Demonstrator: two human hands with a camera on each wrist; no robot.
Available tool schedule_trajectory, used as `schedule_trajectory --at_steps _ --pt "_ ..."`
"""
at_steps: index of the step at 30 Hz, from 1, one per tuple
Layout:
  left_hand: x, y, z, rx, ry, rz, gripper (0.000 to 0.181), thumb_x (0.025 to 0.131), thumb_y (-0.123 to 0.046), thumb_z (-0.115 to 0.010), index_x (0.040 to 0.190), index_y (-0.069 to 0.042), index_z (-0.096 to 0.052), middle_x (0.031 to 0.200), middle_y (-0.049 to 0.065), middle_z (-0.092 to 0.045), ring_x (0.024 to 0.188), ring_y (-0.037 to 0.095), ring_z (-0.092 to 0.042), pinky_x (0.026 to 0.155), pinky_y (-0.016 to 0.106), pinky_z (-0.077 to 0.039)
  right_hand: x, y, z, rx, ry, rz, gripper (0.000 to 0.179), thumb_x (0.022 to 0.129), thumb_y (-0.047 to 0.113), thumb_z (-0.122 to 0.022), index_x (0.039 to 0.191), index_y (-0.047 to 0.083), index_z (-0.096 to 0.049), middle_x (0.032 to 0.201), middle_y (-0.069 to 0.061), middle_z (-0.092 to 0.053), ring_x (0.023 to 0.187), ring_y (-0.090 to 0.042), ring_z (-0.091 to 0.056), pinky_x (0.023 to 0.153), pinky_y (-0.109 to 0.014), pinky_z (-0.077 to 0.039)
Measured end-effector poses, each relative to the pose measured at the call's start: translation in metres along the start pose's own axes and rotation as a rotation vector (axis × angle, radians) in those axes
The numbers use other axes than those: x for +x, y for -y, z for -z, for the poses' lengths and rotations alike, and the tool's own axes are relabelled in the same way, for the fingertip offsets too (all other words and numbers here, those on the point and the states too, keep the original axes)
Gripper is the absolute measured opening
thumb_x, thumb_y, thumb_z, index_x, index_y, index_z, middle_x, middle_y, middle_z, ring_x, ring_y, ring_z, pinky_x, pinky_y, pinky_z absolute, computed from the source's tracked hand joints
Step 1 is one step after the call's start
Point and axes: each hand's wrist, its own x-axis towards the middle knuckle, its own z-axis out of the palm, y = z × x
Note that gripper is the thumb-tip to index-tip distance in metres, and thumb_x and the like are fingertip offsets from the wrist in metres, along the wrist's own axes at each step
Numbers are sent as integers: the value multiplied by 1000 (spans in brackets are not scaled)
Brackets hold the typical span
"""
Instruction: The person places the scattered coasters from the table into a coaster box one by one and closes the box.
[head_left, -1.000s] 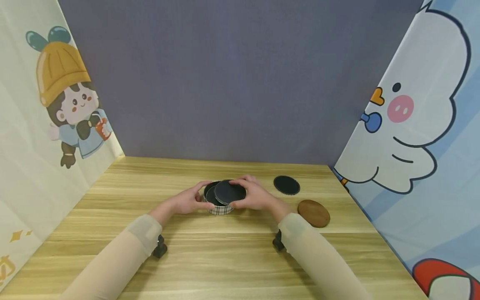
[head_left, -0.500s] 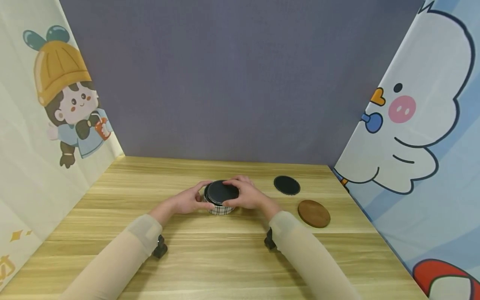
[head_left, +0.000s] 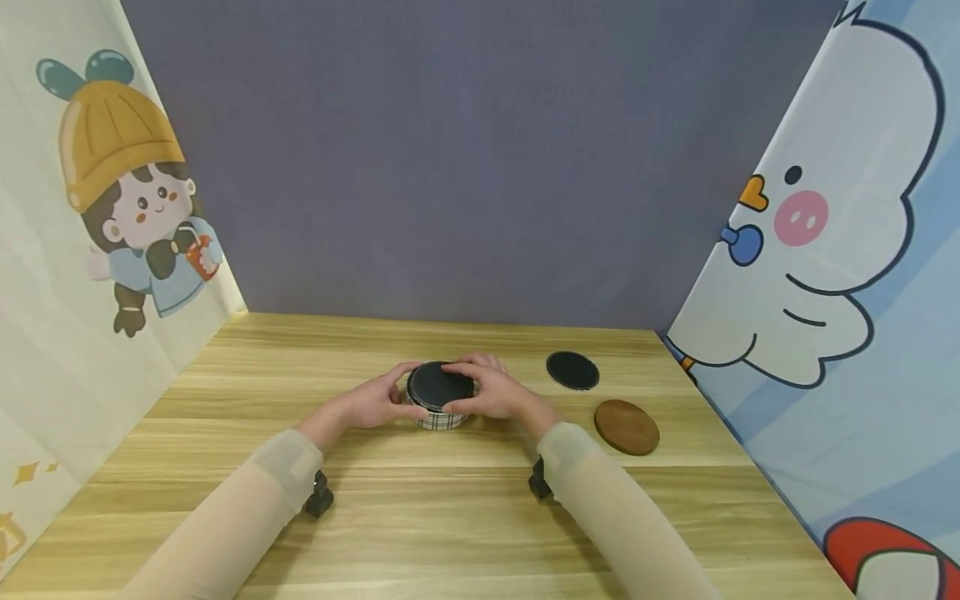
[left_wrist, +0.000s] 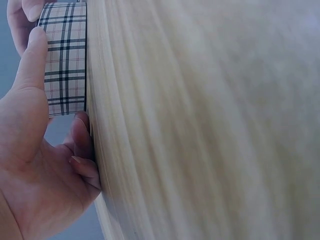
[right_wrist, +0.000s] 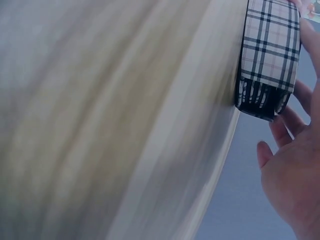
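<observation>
A round plaid coaster holder stands on the wooden table, with a black round coaster lying across its top. My left hand grips the holder's left side, thumb at the front and fingers behind. In the left wrist view, that thumb presses on the plaid wall. At the right, my right hand holds the coaster by its edge between thumb and fingers. The right wrist view shows a gap in the holder's wall, with dark layered edges inside.
Another black coaster lies flat on the table to the right of my hands. Nearer me is a brown round wooden disc. A grey panel rises behind the table, with printed cloths on both sides.
My right hand has moved left with the black coaster, bringing it from overhanging the holder's right side to squarely over its top. The left hand has stayed on the holder.
</observation>
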Motion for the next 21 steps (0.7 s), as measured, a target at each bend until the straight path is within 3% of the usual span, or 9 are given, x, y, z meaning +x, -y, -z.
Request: schedule_trajectory --at_steps 12,21 --pt "0 0 0 -7 7 -5 102 100 -51 -80 176 -22 -18 79 3 -63 70 18 -56 70 36 -46 -4 0 2 -15 30 -14 78 95 60 -82 164 37 -53 175 -1 -42 159 -32 -34 131 -63 -23" --pt "-4 -2 0 11 0 7 103 100 -52 -80 177 -22 -18 80 4 -63 71 17 -56 71 34 -46 -6 0 2 10 26 -4 78 96 56 -83 163 30 -54 176 -2 -41 159 -33 -34 130 -66 -25"
